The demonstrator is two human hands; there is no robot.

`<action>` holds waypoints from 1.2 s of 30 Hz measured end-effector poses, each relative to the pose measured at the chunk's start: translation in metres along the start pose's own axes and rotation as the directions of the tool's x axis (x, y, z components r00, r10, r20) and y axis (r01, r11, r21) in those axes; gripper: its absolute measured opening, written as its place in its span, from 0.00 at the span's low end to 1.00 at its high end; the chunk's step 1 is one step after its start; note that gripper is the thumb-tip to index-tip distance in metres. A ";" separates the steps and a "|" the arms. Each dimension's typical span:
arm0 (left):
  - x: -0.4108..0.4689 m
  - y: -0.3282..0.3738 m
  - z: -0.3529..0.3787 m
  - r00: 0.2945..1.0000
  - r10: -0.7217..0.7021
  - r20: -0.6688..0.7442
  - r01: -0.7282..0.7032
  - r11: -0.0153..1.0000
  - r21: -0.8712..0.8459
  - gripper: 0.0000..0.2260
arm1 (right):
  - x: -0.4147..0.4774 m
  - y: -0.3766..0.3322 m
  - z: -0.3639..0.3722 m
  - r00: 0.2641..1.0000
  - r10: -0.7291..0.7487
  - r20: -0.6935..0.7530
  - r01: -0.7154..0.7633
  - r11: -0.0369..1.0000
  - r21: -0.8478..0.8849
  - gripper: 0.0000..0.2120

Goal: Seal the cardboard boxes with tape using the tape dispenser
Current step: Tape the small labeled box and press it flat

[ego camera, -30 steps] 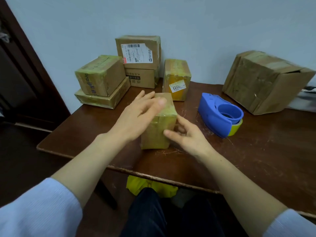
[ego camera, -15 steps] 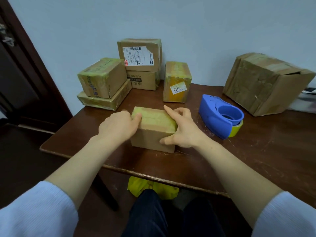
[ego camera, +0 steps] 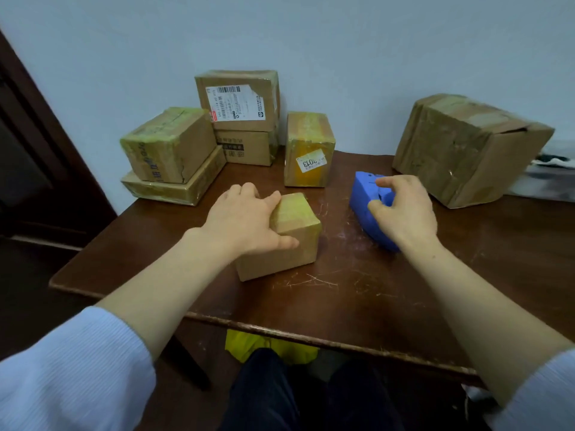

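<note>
While the left hand (ego camera: 245, 220) clamps the small box (ego camera: 287, 234) steady at mid-table, the right hand (ego camera: 401, 209) curls closed around the blue dispenser (ego camera: 362, 197) beside it, likely readying tape.

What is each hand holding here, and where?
Left hand grips the small box's left end; right hand clasps the blue tape dispenser's top.

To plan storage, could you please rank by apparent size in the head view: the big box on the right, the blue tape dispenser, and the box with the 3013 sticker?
1. Big box on the right, clearly largest.
2. Box with the 3013 sticker.
3. Blue tape dispenser, though the right hand partly covers it, so this last ranking is unsure.
</note>
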State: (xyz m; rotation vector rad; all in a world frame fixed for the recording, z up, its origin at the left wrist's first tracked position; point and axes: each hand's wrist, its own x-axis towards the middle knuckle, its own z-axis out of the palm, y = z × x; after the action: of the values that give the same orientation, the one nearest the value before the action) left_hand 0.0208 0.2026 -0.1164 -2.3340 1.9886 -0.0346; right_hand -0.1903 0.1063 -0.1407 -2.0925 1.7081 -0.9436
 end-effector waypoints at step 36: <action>0.021 0.057 -0.038 0.933 -0.243 0.266 0.267 -0.028 -0.963 0.20 | -0.010 -0.006 -0.081 0.848 0.177 0.500 -0.517 0.489 0.702 0.18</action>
State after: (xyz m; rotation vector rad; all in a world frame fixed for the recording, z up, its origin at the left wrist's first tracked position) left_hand -0.0349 0.1709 -0.0831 -3.2538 1.5442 2.1267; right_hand -0.2384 0.1323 -0.0800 -1.1106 1.0795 -0.8850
